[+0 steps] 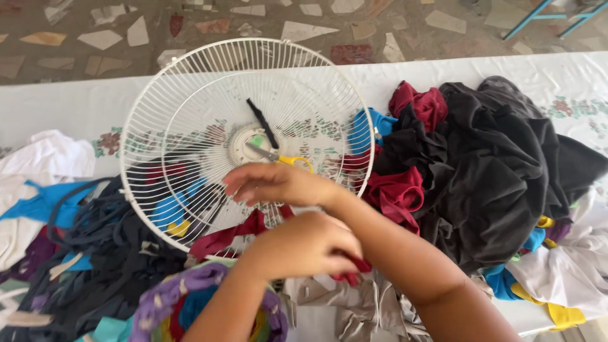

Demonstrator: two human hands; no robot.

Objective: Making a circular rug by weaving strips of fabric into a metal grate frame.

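Left: tangled fabric strips [95, 253] on white table [57, 104]. Centre: white fan guard [190, 114], yellow-handled scissors [282, 158] on hub. Left hand [307, 244] clenched on red strip [231, 234]; right hand [278, 183] fingers loosely extended over guard. Right: dark cloth pile [494, 164].

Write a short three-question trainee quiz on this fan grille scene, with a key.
1. True or false: the yellow-handled scissors lie on the white fan grille.
2. Which cloth do both hands touch? A) red strip B) black pile C) white cloth
3. Fill in: the right hand is over the grille's ____ edge, above the left hand.

Key: 1 true; 2 A; 3 lower.
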